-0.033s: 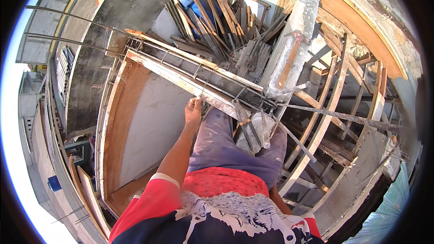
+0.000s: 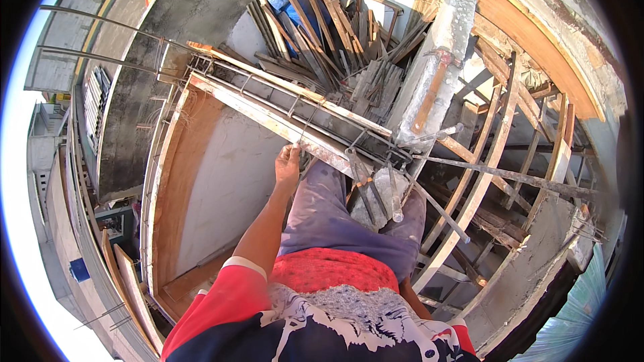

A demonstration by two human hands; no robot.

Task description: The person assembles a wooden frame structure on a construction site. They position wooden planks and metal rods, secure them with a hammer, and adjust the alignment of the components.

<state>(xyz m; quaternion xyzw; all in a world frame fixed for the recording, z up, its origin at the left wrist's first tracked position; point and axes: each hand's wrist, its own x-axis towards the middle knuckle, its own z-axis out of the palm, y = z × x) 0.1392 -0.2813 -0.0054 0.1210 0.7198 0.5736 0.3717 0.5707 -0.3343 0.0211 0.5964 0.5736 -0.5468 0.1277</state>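
Note:
My left hand (image 2: 287, 164) is closed at the near board (image 2: 268, 119) of a long wooden form, its fingertips pinched on a thin wire (image 2: 308, 125). That wire runs up over the board toward the steel bars (image 2: 293, 104) inside the form. Of my right arm (image 2: 416, 302) only a piece shows beside my waist; its hand is hidden. A pair of pincers (image 2: 364, 182) with dark and orange handles rests at the form's right end, on a concrete block (image 2: 381, 198) between my legs. Alongside them lies a short metal bar (image 2: 394, 194).
A hammer (image 2: 433, 87) with a wooden handle lies on the concrete beam (image 2: 451, 27). Loose planks (image 2: 335, 27) are heaped beyond the form. Wooden framing (image 2: 493, 154) with open gaps drops away at my right. Long rods (image 2: 100, 20) stick out to the far left.

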